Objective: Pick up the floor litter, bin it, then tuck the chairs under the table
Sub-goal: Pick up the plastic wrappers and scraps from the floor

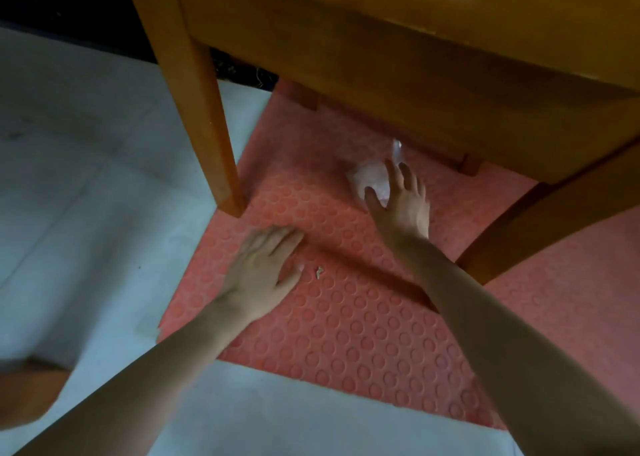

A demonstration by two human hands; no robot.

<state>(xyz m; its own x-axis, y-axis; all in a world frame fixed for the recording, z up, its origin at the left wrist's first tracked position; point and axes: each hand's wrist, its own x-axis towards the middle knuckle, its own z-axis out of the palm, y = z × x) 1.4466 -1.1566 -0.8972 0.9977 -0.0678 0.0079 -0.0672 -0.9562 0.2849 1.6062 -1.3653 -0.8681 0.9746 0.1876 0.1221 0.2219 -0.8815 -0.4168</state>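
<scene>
A crumpled clear plastic wrapper (pixel 371 177) lies on the pink dotted mat (pixel 363 334) beneath a wooden chair (pixel 398 57). My right hand (pixel 401 202) reaches under the seat with its fingers spread over the wrapper, thumb and fingertips touching it; the wrapper still rests on the mat. My left hand (pixel 265 268) lies flat and open on the mat, nearer to me. A tiny pale scrap (pixel 319 271) sits on the mat just right of my left thumb.
The chair's front left leg (pixel 204 123) stands at the mat's edge, and another leg (pixel 540 227) slants down on the right beside my right forearm. Pale floor tiles (pixel 86 178) surround the mat. My knee (pixel 27 396) shows at lower left.
</scene>
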